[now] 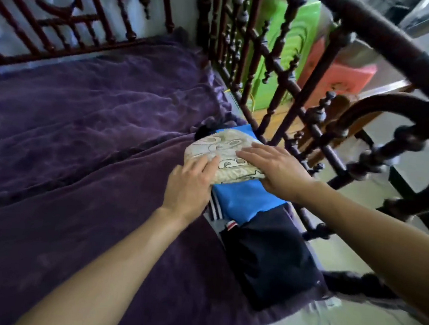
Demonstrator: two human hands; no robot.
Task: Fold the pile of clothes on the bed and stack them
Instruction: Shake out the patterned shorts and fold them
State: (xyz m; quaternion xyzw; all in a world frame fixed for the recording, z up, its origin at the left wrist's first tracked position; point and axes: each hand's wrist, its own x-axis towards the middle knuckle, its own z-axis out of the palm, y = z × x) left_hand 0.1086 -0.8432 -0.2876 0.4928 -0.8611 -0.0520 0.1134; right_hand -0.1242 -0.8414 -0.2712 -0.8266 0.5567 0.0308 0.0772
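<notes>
Clothes stack (245, 207) at right edge of bed, tight against carved wooden railing (280, 95): no slack on that side. Plenty of open purple blanket (94, 124) to the left and toward far lattice headboard (65, 17), wrinkled, w/ a long crease running diag.

Top of stack: beige patterned garment (224, 160), folded into a compact bundle, sitting on far half of blue garment (234, 193). Dark navy garment (272, 262) nearer, overlapping blue's near end, close to bed's near-right corner. Striped edge (214, 209) peeking out at blue's left side.

Left hand (190, 186) at near-left corner of beige bundle, fingers straight and laid on its edge, nothing gripped. Right hand (273, 168) flat on top of bundle from the right, fingers extended and together, thumb along near-right edge; pressing, not clutching. Both forearms reaching in from near side, bundle between the two hands.

Beyond railing: green box (297, 52) and pink box (347, 78), pale floor (383, 142) past bed's right side.
</notes>
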